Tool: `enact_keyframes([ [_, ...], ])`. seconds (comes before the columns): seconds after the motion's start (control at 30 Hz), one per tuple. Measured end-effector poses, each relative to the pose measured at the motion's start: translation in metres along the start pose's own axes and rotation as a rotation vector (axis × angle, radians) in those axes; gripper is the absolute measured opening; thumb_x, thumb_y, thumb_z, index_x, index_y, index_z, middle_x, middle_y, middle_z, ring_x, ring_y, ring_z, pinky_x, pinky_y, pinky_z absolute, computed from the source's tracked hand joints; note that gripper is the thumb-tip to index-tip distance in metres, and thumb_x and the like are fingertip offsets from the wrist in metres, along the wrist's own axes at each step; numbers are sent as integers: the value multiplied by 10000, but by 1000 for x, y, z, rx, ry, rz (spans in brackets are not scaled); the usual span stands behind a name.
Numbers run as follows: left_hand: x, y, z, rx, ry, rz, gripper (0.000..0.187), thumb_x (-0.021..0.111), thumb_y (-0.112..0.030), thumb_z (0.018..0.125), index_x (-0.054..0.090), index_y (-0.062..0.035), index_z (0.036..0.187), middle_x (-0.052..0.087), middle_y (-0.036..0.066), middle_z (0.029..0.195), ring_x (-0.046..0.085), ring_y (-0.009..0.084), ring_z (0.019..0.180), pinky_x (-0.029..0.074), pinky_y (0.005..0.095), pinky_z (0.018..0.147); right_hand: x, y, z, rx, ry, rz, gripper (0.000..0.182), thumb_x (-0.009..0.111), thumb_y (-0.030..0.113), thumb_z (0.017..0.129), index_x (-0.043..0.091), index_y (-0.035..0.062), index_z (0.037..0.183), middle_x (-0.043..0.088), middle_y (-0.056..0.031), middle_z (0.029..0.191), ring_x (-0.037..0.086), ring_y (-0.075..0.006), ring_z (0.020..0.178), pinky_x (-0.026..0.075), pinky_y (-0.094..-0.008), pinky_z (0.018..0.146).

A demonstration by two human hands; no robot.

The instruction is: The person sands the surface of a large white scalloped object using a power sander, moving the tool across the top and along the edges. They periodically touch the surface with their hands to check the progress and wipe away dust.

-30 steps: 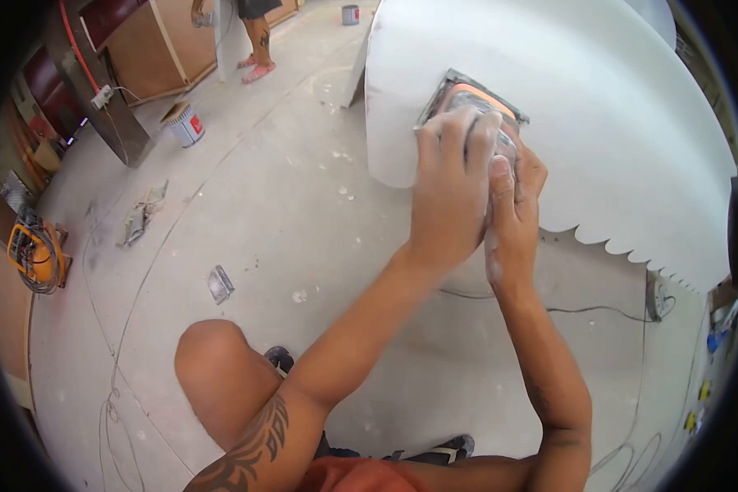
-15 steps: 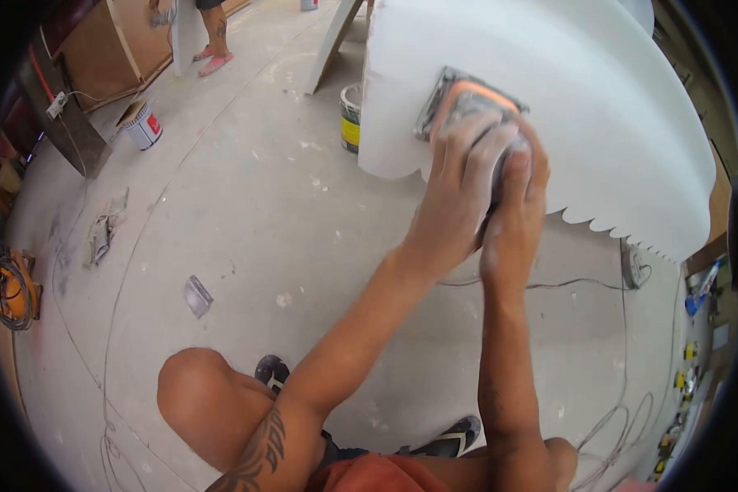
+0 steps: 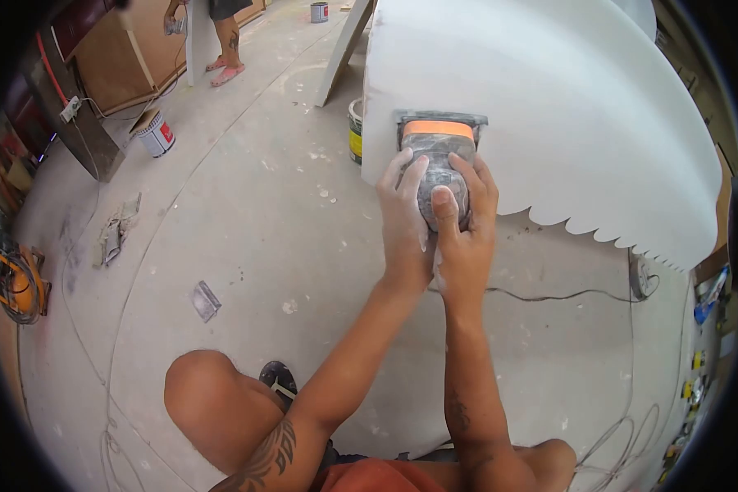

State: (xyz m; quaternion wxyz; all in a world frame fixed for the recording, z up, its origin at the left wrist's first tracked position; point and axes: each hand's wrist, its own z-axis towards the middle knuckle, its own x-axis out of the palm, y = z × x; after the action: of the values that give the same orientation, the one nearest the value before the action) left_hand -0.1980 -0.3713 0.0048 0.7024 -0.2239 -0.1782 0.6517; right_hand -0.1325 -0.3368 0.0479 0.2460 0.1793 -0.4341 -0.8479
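Observation:
Both hands hold a dusty grey and orange power sander [image 3: 440, 152]. My left hand [image 3: 406, 217] is wrapped round its left side, and my right hand [image 3: 467, 234] grips the right side with the thumb on the body. The sander's flat pad lies against a large white panel [image 3: 566, 107] with a curved right edge and a scalloped lower edge. White dust coats the fingers of my left hand.
Behind the panel's left edge stands a green and yellow bucket [image 3: 355, 131]. A white paint can [image 3: 153, 134], an orange machine [image 3: 16, 283], a small flat scrap [image 3: 206, 301] and cables [image 3: 549, 295] are on the floor. Another person [image 3: 228, 41] stands at the upper left.
The sander and both hands have moved left and slightly down across the panel. The sander has turned more upright in view, and the whole view has shifted a little.

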Motion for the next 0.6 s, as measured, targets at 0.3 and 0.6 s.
enact_keyframes([
  [0.3, -8, -30, 56, 77, 111, -53, 750, 730, -7, 871, 374, -38, 1531, 386, 257, 1483, 391, 474, 1356, 383, 528, 1110, -8, 38, 43, 3, -45, 134, 453, 646, 367, 1047, 638, 45, 1367, 469, -210, 1535, 500, -314, 1389, 401, -390, 1145],
  [0.6, -9, 1, 0, 85, 245, -209, 987, 795, 19, 770, 211, 32, 1566, 289, 286, 1563, 271, 486, 1462, 308, 549, 1200, -12, -8, 4, 21, -56, 127, 538, 696, 389, 1011, 612, 24, 1398, 412, -217, 1609, 469, -339, 1437, 433, -424, 1132],
])
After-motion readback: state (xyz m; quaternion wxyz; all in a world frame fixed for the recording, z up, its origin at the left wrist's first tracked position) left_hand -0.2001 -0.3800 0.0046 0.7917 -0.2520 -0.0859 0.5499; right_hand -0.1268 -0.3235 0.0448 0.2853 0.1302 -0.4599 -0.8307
